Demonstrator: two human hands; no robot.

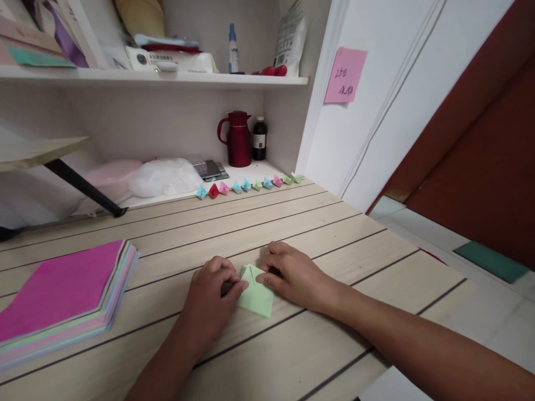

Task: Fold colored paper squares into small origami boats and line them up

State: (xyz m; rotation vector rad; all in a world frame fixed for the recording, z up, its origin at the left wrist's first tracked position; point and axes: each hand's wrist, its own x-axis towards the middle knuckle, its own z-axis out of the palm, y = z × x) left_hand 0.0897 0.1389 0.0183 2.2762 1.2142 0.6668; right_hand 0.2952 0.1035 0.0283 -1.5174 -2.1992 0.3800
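A light green sheet of origami paper (258, 299), folded into a small pointed shape, lies on the wooden tabletop between my hands. My left hand (213, 292) pinches its left edge, thumb on top and fingers curled behind. On the other side my right hand (290, 273) grips the upper right edge between thumb and curled fingers. A slit or fold line shows near the paper's top point. Farther back, a row of several small folded paper boats (237, 187) in blue, red, pink and green stands along the table's rear edge.
A thick stack of coloured paper (67, 289), magenta on top, lies at the left. Behind the table, a shelf holds a red thermos jug (239, 139), a dark bottle (259, 139) and a white plastic bag (165, 177). A black metal leg (86, 188) stands at the back left.
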